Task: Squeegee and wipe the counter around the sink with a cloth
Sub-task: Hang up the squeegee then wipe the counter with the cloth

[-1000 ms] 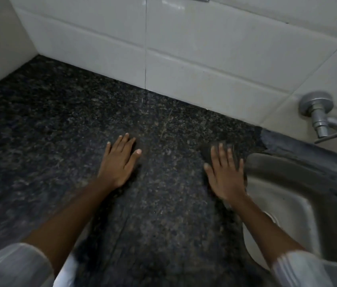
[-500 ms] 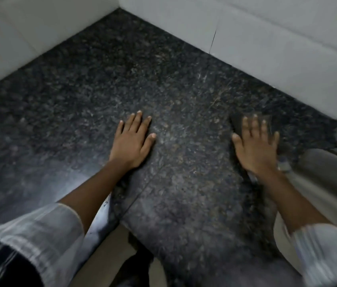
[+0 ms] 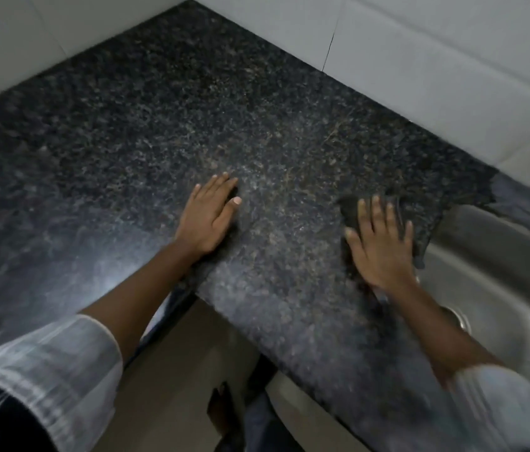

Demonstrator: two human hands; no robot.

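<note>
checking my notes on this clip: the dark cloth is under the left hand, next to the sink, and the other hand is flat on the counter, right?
Not quite. The head view shows the dark cloth under the right hand, next to the sink. It is the left hand that lies flat and bare on the counter.

Two hands: left hand at frame centre, right hand at right of centre. One dark cloth under the right hand. One speckled counter across the middle of the frame. One steel sink at the right edge, with one drain. Two pale sleeves: left sleeve at lower left, right sleeve at lower right. Two tiled walls: wall at upper left, wall at upper right.
</note>
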